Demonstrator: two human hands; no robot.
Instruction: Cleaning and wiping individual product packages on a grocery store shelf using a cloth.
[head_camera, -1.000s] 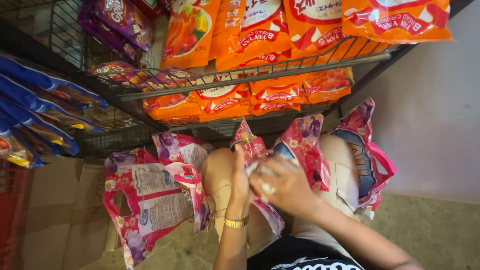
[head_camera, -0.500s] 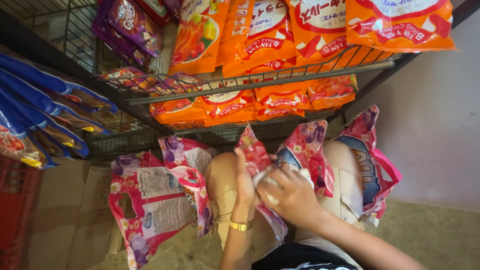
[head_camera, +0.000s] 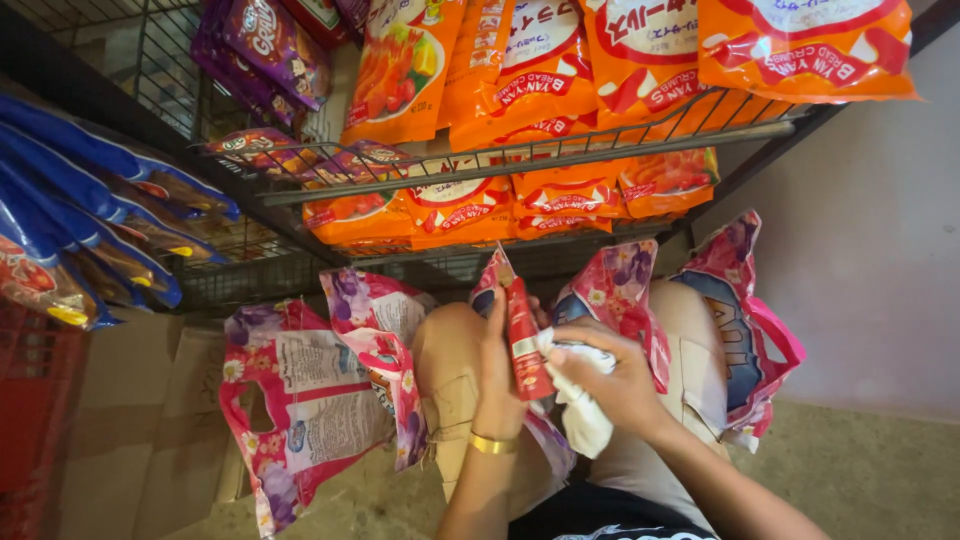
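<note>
The right hand (head_camera: 610, 375) has slid its white cloth (head_camera: 580, 415) slightly lower since the earlier frame. Its fingers clutch the cloth against a pink packet (head_camera: 522, 335), held upright by the left hand (head_camera: 497, 370) over the knees, near the wire shelf (head_camera: 520, 165).

The scene is evenly and warmly lit, fairly bright, with no single strong beam. The glossy orange plastic snack bags (head_camera: 640, 70) on the grey wire shelf (head_camera: 520, 160) catch soft sheen rather than hard glare. Deep shadow fills the space under the shelf and along the dark upper left corner. The blue foil packets (head_camera: 90, 210) at the left edge look stretched and smeared by wide-angle distortion. The centre is reasonably sharp; the white crumpled cloth (head_camera: 585, 415) appears slightly washed out.
</note>
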